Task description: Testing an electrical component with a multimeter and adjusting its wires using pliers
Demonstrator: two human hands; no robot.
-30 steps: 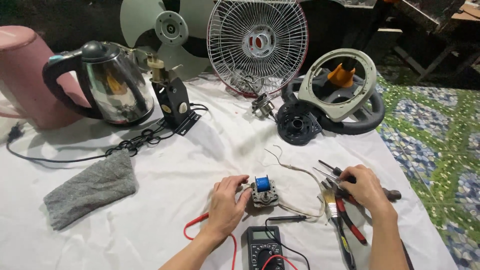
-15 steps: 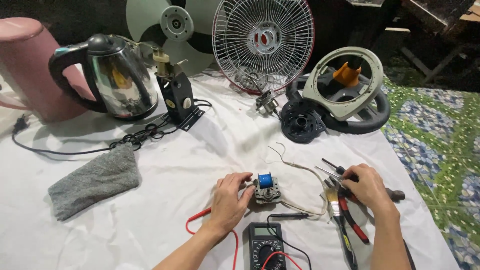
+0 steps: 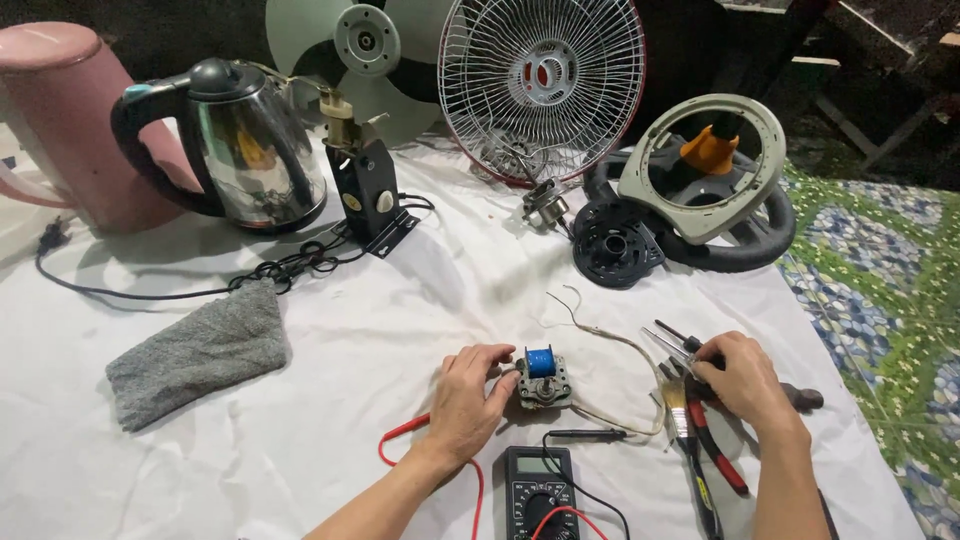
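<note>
Barely anything has shifted over the last second: both hands stay where they were, only the view has drifted a little. Left hand (image 3: pixel 470 395), lower centre of frame, fingers curled loosely against the side of the small motor (image 3: pixel 543 380) with its blue coil, steadying it on the counter (image 3: pixel 400 330). Right hand (image 3: pixel 740 378), lower right, closed over the tool pile (image 3: pixel 700 430): a screwdriver tip and pliers with red handles show beneath it; which tool the fingers actually grip I cannot tell. So the motor remains pinned in place and no tool has been lifted clear.

Just below the motor: multimeter (image 3: pixel 540 495) at bottom edge, black probe (image 3: pixel 585 435) lying loose beside it, red lead (image 3: pixel 400 435) looping under the left wrist. Thin white wires (image 3: pixel 600 335) trail from the motor toward the tools, easy to snag.

Further out: grey cloth (image 3: pixel 195 350) left; steel kettle (image 3: pixel 250 150) and pink jug (image 3: pixel 60 120) upper left; fan grille (image 3: pixel 540 80) top centre; fan housing parts (image 3: pixel 700 190) upper right.
</note>
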